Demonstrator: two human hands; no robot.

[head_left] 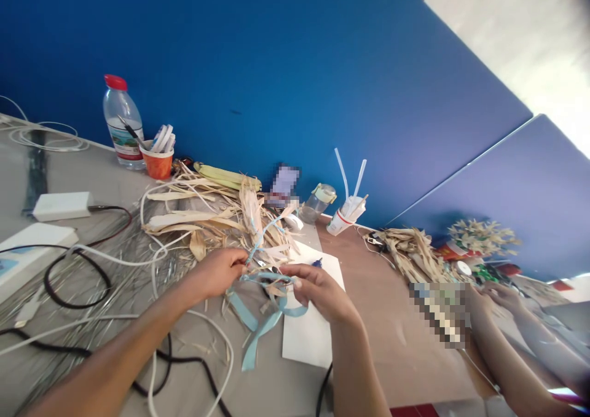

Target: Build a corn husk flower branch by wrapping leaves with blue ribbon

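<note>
My left hand point(217, 272) is closed in a pinch on a light blue ribbon point(258, 318) and a thin blue string that runs up into a pile of dried corn husks point(216, 217). My right hand point(318, 291) is closed too, with its fingers gripping the ribbon's loop and a small husk piece just beside my left hand. The ribbon's loose tails hang down over the grey table point(59, 177). A white sheet of paper point(308, 337) lies under my right hand.
A water bottle point(120, 123), an orange paper cup point(158, 162), a small jar point(319, 202), a cup of glue sticks point(346, 214), white boxes and tangled cables point(74, 281) lie about. Another person's arms point(511, 337) work at the right by more husks point(415, 251). A blue partition point(276, 72) stands behind.
</note>
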